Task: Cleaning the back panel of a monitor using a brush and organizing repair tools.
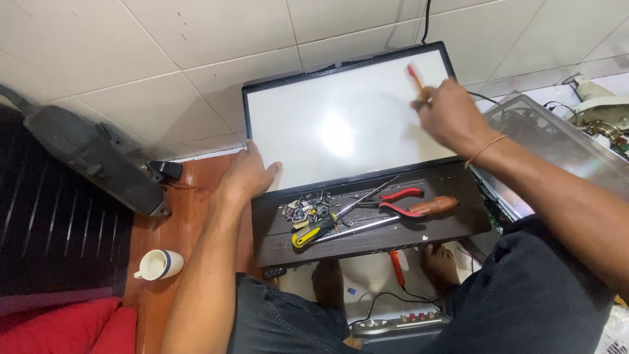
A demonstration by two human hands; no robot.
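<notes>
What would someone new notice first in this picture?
Probably the glowing white flat screen panel leaning against the tiled wall, top centre. The left hand rests on its lower left corner, and the right hand holds a red-tipped tool near its upper right. Below it, screwdrivers and red-handled pliers lie on a dark board.

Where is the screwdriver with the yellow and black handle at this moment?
In the head view, the yellow and black screwdriver lies on the dark board below the white panel, left of the red-handled pliers, beside small loose parts.
</notes>
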